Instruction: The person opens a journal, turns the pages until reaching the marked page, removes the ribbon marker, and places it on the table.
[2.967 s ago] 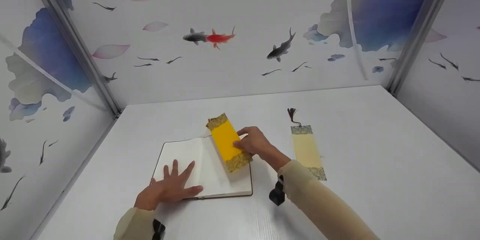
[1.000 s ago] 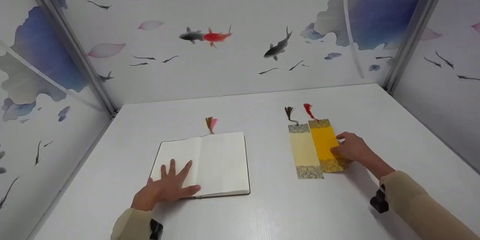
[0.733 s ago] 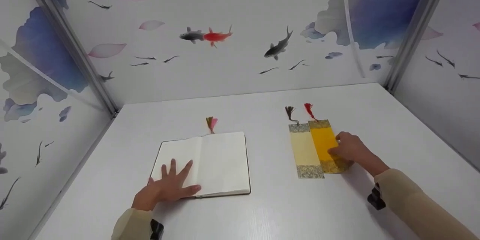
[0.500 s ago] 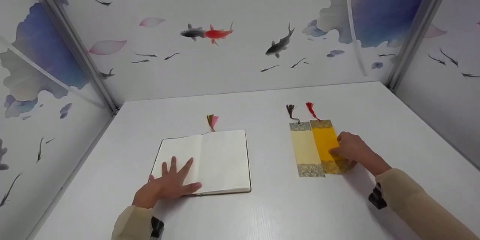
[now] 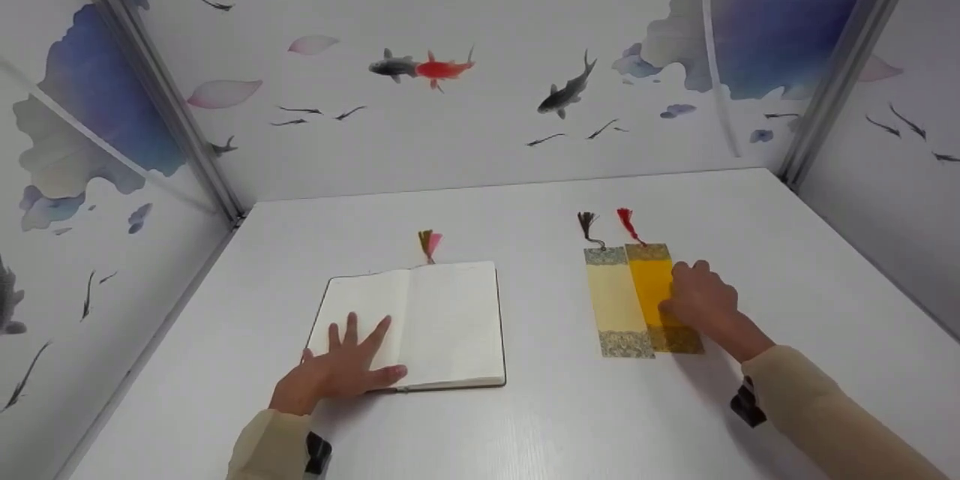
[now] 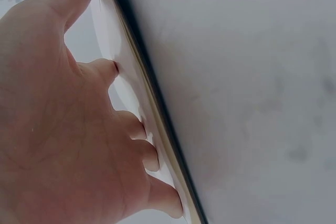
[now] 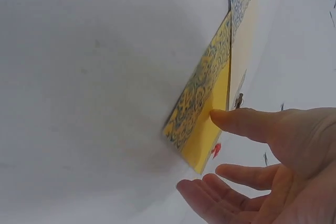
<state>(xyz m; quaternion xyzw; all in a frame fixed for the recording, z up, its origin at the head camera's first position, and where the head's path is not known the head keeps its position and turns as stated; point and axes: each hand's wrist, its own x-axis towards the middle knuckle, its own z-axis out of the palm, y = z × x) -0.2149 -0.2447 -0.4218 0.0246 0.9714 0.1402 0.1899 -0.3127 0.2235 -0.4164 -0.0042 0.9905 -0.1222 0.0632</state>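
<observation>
An open notebook (image 5: 454, 326) with blank pages lies on the white table. My left hand (image 5: 341, 366) rests spread on its left page; in the left wrist view the fingertips meet the page beside the dark cover edge (image 6: 157, 98). Farther right lies a yellow bookmark (image 5: 651, 289) with patterned ends and a red tassel (image 5: 627, 222). My right hand (image 5: 703, 300) is at its right edge. In the right wrist view the thumb (image 7: 244, 121) overlaps the yellow part, while the loosely bent fingers stand apart from the bookmark, past its edge.
A cream bookmark (image 5: 616, 300) with a dark tassel (image 5: 587, 225) lies against the yellow one's left side. Olive and pink tassels (image 5: 430, 244) stick out past the notebook's top edge. White walls (image 5: 480, 150) painted with fish stand behind and at both sides.
My right hand has carried the yellow bookmark from over the notebook to beside the cream one. Its gripped lower right corner now lies flat and uncovered. The left hand stays put.
</observation>
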